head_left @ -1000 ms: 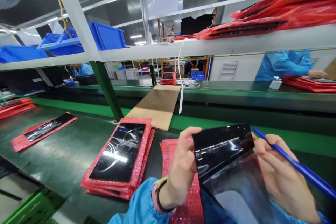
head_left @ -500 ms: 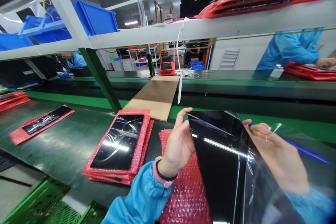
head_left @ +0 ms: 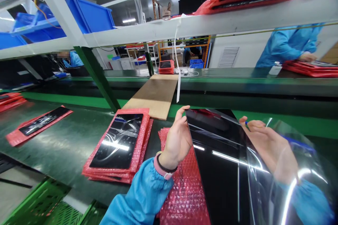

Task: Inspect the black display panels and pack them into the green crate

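Upright and tilted in front of me is a black glass screen panel (head_left: 216, 168). My left hand (head_left: 179, 139) grips it by its left edge near the top corner, thumb and fingers closed round it. A clear film (head_left: 280, 193) bows away from the panel's right side and covers part of my right hand (head_left: 271, 144). That hand is curled at the panel's right edge, and a thin blue pen-like stick (head_left: 299, 144) shows at its fingertips and behind it. Whether it also pinches the film or panel, I cannot tell. Beneath lies red bubble wrap (head_left: 185, 190).
Left of my hand, another black screen (head_left: 117, 140) rests on stacked red bubble-wrap sleeves. Farther left lies a screen on a red sleeve (head_left: 43, 121). A wooden board (head_left: 154, 96) spans the back; a white strip (head_left: 177, 77) hangs from the shelf. A co-worker's blue sleeve (head_left: 282, 44) is across.
The clear film now bulges farther out to the right, with brighter reflections across it. The panel's reflections have shifted. My left hand keeps its grip; the view has moved slightly.
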{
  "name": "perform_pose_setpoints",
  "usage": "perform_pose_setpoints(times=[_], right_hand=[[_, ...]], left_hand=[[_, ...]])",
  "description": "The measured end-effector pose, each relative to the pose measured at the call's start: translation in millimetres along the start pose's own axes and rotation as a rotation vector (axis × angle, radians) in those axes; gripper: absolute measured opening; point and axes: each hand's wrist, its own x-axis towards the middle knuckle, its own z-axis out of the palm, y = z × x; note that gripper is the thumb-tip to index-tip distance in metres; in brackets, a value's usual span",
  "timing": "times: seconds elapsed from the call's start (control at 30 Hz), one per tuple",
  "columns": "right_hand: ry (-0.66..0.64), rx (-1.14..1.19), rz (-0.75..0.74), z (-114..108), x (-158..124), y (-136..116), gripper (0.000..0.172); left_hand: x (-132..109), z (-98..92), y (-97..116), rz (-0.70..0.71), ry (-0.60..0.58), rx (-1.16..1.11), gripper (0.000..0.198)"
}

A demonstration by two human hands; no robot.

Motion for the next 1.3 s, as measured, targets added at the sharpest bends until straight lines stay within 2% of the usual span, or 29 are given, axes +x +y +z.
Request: perform_pose_setpoints(times=[0.1,0.23,0.3,0.37,0.43,0.5,0.63,0.7,0.8,0.9,1.07,1.17,1.23,1.27,1.3], right_hand=[[0.001,-0.020,0.028,2,-2,4,0.029],[-0.080,-0.080,-0.049,7,-10,12,0.046],[-0.145,-0.110,-0.070,9,-15,17,0.050],[-0.201,-0.145,-0.078,11,-18,24,0.049],[-0.235,-0.180,-0.085,10,-18,34,0.045],[-0.247,-0.208,-0.090,6,-10,46,0.038],[-0.162,-0.298,-0.108,-15,22,74,0.026],[-0.131,-0.377,-0.055,-29,40,89,0.025],[-0.156,-0.483,0.062,-47,59,106,0.028],[-0.202,-0.535,0.114,-59,65,116,0.028],[-0.251,-0.574,0.089,-68,65,120,0.029],[-0.229,-0.591,0.012,-66,60,118,0.030],[-0.198,-0.595,-0.076,-63,49,113,0.032],[-0.189,-0.596,-0.123,-60,40,109,0.032],[-0.191,-0.595,-0.167,-57,28,105,0.033]], left_hand=[[1,-0.8,-1,0.062,0.035,0.054,0.023],[0,-4.9,-3,0.131,0.090,0.123,0.023],[-3,-9.8,-5,0.120,0.121,0.174,0.024],[-7,-17.4,-6,0.050,0.118,0.244,0.031],[-10,-27.9,-8,-0.020,0.109,0.312,0.048],[-12,-42.0,-11,-0.041,0.149,0.377,0.055],[-12,-78.0,-17,-0.033,0.267,0.462,0.040],[-11,-95.8,-19,-0.048,0.294,0.472,0.038],[-10,-117.4,-26,-0.101,0.313,0.481,0.043],[-8,-131.2,-37,-0.140,0.337,0.512,0.047],[-5,-133.4,-46,-0.096,0.381,0.638,0.061],[-10,-129.2,-36,0.040,0.356,0.752,0.072],[-18,-131.1,-27,0.149,0.321,0.895,0.068],[-23,-134.2,-23,0.173,0.305,0.972,0.066],[-29,-138.6,-20,0.133,0.313,0.991,0.066]])
